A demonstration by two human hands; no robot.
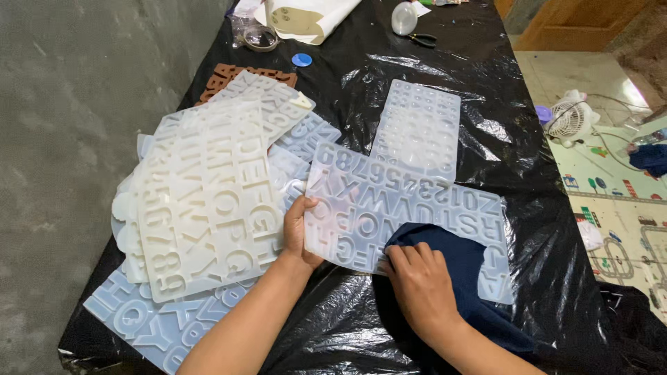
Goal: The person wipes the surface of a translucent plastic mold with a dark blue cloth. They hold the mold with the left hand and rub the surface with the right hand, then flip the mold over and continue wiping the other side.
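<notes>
Surface: black plastic sheet over table, grey floor at left
Mould: translucent letter mould flat, near centre
Left hand: gripping mould's left edge
Right hand: pressing dark blue cloth onto mould's near side
Left: stack of letter moulds

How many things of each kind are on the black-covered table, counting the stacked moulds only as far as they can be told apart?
Translucent letter mould under both hands: 1
Mould with small round cavities: 1
Brown mould: 1
Pale moulds in the overlapping pile: at least 4, exact number hidden
Dark blue cloth: 1
Blue round cap: 1
Pliers: 1
Total: at least 10
</notes>
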